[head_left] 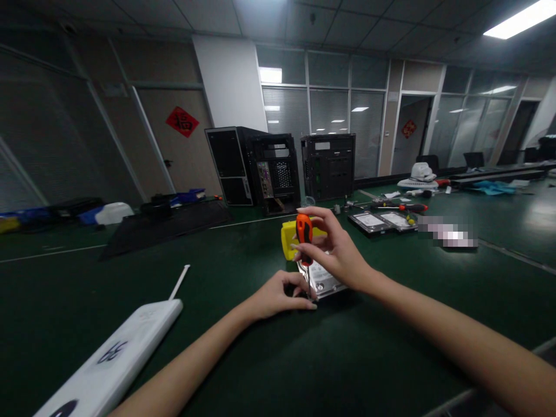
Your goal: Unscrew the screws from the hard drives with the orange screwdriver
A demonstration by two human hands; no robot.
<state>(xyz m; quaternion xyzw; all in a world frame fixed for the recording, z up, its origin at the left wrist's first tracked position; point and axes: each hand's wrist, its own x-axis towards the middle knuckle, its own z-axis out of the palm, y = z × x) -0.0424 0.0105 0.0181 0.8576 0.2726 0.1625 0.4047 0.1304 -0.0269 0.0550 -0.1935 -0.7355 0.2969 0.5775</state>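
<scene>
A silver hard drive [330,285] lies flat on the green tabletop [243,370], just below and right of the frame's centre, partly covered by the right hand [339,252]. It sits below the right hand's grip, with its near left corner under the upright screwdriver [304,234]. The screwdriver's long axis runs nearly vertical, orange-and-black handle up, thin shaft down to that corner. Whether the tip is seated in a screw is too small to tell. The drive's own long axis is hard to judge with the hand over it.

The right grip pinches the handle between thumb and fingers, the index finger reaching over its top. The left hand [271,298] comes in from the lower left and is the nearer to the corner: its thumb and fingers curl around the foot of the shaft, beside the drive's edge. Whether they press on anything cannot be told.

Just behind the drive stands a yellow object [288,241], partly hidden by the right hand. Two more drives [369,222] lie right of centre, near loose tools [412,208]. Computer cases [230,168] stand at upper centre; a white slab-like object [119,347] fills the lower left.
</scene>
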